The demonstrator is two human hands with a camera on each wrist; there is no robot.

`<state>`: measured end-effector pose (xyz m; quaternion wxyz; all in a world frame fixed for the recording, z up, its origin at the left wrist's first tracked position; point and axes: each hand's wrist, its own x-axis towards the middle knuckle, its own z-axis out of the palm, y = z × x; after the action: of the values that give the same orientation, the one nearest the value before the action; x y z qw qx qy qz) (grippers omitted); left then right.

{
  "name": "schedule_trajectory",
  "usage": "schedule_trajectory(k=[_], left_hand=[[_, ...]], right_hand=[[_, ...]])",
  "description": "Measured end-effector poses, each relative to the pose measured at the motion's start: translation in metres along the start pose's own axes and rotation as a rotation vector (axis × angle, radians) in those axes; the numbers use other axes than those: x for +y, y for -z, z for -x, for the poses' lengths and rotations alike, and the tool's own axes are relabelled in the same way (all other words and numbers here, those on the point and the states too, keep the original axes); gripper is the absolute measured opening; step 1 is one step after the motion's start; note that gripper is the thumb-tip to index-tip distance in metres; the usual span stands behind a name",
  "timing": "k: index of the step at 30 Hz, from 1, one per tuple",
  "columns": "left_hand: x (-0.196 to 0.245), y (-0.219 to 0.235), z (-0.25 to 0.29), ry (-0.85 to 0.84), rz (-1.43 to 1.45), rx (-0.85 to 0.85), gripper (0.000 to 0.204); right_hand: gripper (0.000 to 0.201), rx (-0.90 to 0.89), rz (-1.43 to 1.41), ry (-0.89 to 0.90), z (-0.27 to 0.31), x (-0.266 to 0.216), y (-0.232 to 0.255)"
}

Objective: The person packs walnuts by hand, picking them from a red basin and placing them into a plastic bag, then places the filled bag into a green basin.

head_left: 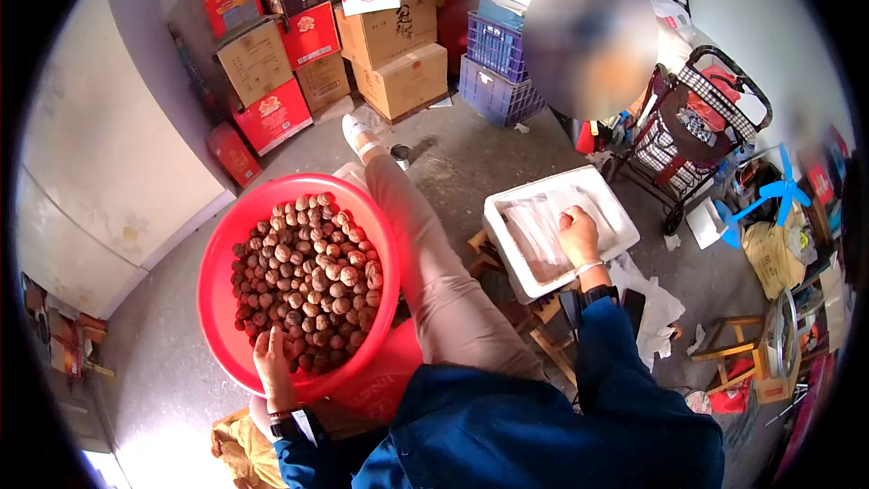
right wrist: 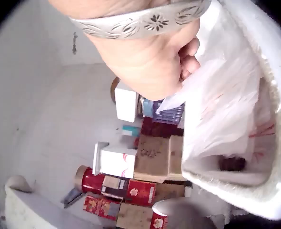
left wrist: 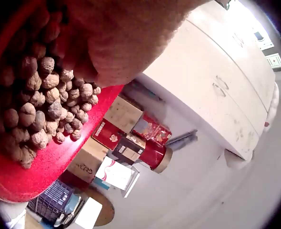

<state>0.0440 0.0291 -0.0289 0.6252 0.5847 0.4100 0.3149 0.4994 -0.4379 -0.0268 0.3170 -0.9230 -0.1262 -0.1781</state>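
Observation:
A large red basin full of walnuts stands at the left in the head view. My left hand reaches over its near rim, fingers among the walnuts at the near edge. The left wrist view shows that hand dark above the walnuts, its fingertips hidden. At the right, my right hand is over a white foam box lined with thin clear plastic bags. In the right wrist view its curled fingers pinch a raised edge of the plastic.
Stacked cartons and blue crates line the back wall. A wheeled cart stands beyond the box, near a blue fan. One outstretched leg lies between basin and box. Crumpled white plastic lies on the floor.

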Motion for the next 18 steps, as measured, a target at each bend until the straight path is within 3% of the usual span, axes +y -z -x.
schedule_trajectory(k=[2,3,5,7,9,11,14,15,18], left_hand=[[0.003,0.001,0.001,0.026,-0.044,-0.001,0.020],[0.005,-0.003,0.004,-0.009,-0.074,0.008,0.028],[0.029,-0.020,0.021,-0.054,-0.019,0.016,0.027],[0.045,-0.023,0.031,-0.076,-0.133,0.030,0.024],[0.029,-0.015,0.024,0.007,-0.067,0.015,0.020],[0.029,-0.016,0.023,0.008,-0.061,-0.005,0.017],[0.034,-0.015,0.027,0.041,0.025,-0.084,0.016],[0.035,-0.015,0.027,0.032,0.041,-0.132,0.017],[0.041,-0.013,0.032,-0.013,0.149,-0.272,0.029]], right_hand=[[0.005,0.061,-0.134,0.092,0.000,-0.031,0.009],[0.004,0.054,-0.229,0.140,0.000,-0.043,0.008],[0.007,0.034,-0.336,0.212,0.000,-0.078,0.006],[0.008,-0.036,-0.409,0.240,0.010,-0.141,0.017],[0.006,-0.043,-0.473,0.364,0.022,-0.194,0.013],[0.007,-0.189,-0.486,0.435,0.040,-0.248,0.015],[0.010,-0.218,-0.614,0.661,0.076,-0.317,-0.011],[0.010,-0.281,-0.539,0.785,0.086,-0.340,-0.008],[0.011,-0.418,-0.663,0.915,0.135,-0.381,-0.056]])
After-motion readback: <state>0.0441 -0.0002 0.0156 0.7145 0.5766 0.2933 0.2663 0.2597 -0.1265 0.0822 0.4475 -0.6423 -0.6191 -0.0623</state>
